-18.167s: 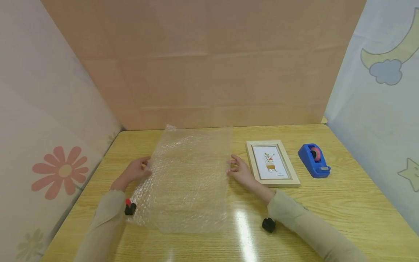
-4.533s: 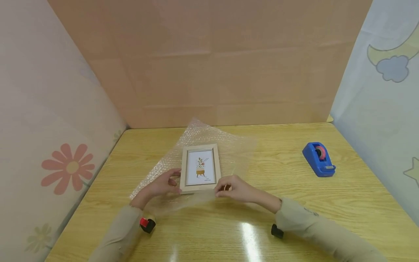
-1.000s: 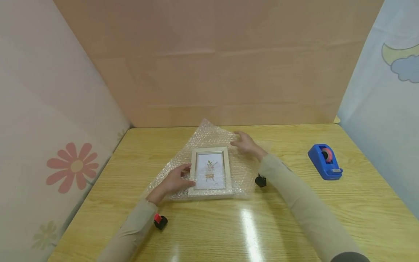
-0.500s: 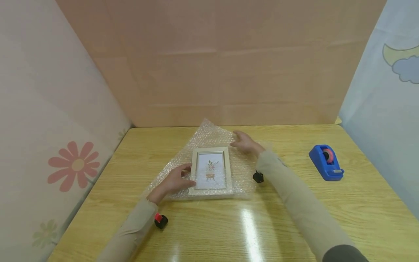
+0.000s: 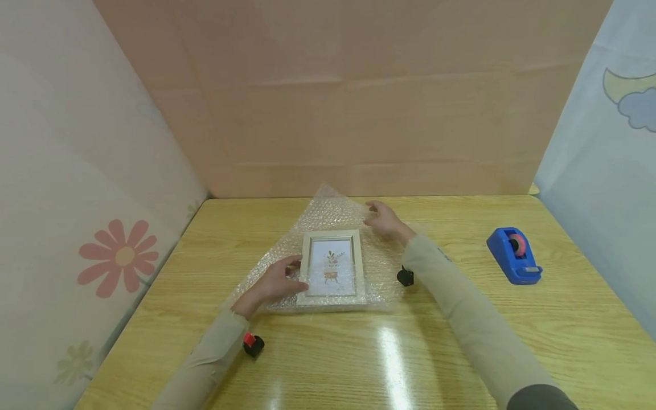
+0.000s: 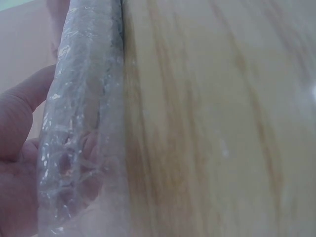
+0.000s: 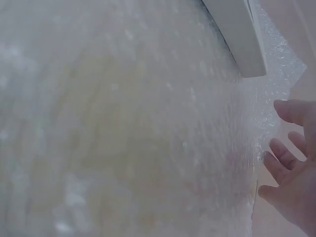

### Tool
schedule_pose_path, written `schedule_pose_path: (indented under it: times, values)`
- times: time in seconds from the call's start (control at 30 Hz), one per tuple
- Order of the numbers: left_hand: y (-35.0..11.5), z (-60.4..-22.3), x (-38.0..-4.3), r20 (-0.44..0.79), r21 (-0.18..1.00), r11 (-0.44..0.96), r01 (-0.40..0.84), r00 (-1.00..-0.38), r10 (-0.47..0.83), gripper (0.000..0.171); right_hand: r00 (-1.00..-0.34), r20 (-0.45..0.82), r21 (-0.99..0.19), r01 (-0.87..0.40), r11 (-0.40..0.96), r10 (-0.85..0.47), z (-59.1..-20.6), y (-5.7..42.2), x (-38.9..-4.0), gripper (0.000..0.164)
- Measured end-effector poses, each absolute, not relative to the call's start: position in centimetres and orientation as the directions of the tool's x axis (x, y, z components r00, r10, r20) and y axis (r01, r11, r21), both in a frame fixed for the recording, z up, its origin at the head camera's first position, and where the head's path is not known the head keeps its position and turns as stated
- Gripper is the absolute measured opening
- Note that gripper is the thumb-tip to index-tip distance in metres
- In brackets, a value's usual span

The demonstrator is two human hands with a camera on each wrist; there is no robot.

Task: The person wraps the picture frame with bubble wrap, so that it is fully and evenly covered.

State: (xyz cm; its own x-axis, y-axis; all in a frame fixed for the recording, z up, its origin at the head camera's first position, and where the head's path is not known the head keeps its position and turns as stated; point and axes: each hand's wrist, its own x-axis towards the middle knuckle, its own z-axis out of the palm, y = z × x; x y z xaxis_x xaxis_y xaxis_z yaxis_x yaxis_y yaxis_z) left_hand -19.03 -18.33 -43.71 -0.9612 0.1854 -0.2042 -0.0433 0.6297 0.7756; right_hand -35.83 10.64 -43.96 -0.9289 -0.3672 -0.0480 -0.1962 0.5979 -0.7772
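Observation:
A cream picture frame [image 5: 361,267] with a plant print lies face up on a sheet of clear bubble wrap [image 5: 333,212]. A flap of the wrap is folded up over its lower part. My left hand [image 5: 277,280] holds the frame's left side, thumb at the lower left over the flap. In the left wrist view its fingers show beside and through the folded wrap edge. My right hand [image 5: 384,221] is at the wrap's upper right edge, beyond the frame's corner. Its fingers are spread and loosely bent beside that edge in the right wrist view.
A blue tape dispenser [image 5: 514,256] with a pink roll stands on the right of the wooden table [image 5: 328,364]. A brown backdrop [image 5: 359,114] rises behind the table, with patterned side panels left and right. Black wrist cameras sit below both hands.
Since the earliest frame, the picture frame has moved onto the turned wrap. Since 4.5 seconds ago, the lower flap came over it and my right hand moved to the upper right. Little differs over the last second.

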Motion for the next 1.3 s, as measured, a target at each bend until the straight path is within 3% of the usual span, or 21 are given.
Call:
schedule_pose_path:
  times: [0.33,0.7,1.03,1.3]
  values:
    - [-18.2,-43.6,-19.0,-0.211,0.778,0.626,-0.051,-0.96,0.186,0.078,-0.925,0.091,-0.796,-0.29,0.531,-0.369,-43.3,10.5,-35.6,0.052]
    - [-18.3,-43.7,-19.2,-0.215,0.771,0.635,-0.052,-0.96,0.182,0.079,-0.887,0.216,-0.742,-0.421,0.522,-0.408,-42.3,9.6,-35.4,0.04]
    - [-18.3,-43.8,-19.2,-0.204,0.775,0.63,-0.045,-0.962,0.183,0.078,-0.882,0.241,-0.78,-0.424,0.461,-0.405,-42.2,8.1,-35.7,0.044]
    - [-18.2,-43.7,-19.1,-0.215,0.778,0.626,-0.055,-0.959,0.183,0.078,-0.886,0.303,-0.769,-0.444,0.46,-0.35,-41.7,7.1,-35.0,0.035]
